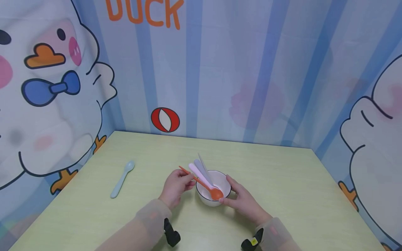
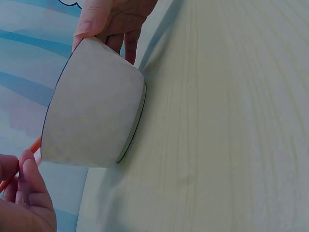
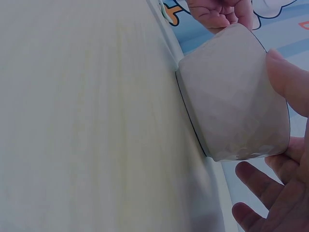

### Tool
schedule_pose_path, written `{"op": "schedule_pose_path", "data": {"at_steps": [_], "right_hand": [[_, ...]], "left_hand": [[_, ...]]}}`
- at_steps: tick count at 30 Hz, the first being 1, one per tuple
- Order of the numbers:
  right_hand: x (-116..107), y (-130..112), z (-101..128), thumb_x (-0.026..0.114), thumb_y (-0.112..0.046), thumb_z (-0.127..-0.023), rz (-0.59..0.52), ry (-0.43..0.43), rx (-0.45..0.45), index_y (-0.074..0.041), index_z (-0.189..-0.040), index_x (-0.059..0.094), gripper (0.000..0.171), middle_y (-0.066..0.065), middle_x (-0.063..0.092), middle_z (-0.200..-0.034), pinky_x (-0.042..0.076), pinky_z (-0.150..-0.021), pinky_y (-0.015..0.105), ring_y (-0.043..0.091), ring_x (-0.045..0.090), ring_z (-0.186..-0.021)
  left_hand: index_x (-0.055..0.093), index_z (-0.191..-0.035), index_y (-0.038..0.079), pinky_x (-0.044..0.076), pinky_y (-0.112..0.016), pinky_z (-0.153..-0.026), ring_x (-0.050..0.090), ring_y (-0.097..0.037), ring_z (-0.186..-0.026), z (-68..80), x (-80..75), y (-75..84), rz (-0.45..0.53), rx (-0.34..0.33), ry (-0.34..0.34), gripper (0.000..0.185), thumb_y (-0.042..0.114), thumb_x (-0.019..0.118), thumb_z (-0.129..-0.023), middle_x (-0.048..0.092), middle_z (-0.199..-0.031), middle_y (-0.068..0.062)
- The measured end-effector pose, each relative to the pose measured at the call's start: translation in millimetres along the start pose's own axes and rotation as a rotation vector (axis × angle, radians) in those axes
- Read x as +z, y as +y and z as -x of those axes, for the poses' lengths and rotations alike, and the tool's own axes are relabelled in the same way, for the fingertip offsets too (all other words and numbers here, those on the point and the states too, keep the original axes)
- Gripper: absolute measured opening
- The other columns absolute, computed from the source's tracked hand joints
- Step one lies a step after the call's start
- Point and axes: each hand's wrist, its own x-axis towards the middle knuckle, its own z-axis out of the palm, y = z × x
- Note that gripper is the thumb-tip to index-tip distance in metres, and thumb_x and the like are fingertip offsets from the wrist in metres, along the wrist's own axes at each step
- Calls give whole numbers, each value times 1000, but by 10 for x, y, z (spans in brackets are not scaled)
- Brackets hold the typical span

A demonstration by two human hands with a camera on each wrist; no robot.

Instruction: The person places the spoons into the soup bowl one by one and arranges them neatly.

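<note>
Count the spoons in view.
4, perhaps more hidden: the orange spoon, pink spoon and grey spoon lean in the white bowl; the pale blue spoon lies on the table.

Even, soft, bright light from above; no glare. Only faint shadows under the white round ceramic bowl (image 1: 213, 190) on the pale yellow-green wooden desk (image 1: 282, 195). Head view sharp in the centre, bent at the edges. Wrist views dimmer, with near fingers (image 3: 289, 82) blurred.
</note>
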Motion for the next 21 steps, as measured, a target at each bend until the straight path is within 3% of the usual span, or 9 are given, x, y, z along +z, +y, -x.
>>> {"op": "schedule_pose_path", "data": {"at_steps": [8, 21], "right_hand": [[-10, -11, 11, 80, -33, -78, -3, 3, -19, -15, -152, 29, 91, 6, 27, -156, 19, -110, 60, 35, 30, -139], [-18, -1, -2, 79, -35, -79, 10, -7, -28, -12, -152, 28, 92, 8, 26, -156, 19, -111, 59, 35, 31, -138]], "left_hand": [[54, -103, -3, 47, -20, -57, 58, -10, -63, -33, 17, -12, -71, 2, 11, 22, 11, 65, -90, 62, -85, -7], [57, -106, -4, 48, -20, -59, 58, -11, -64, -69, -3, -31, -102, -39, -12, 27, 16, 66, -91, 63, -87, -9]]}}
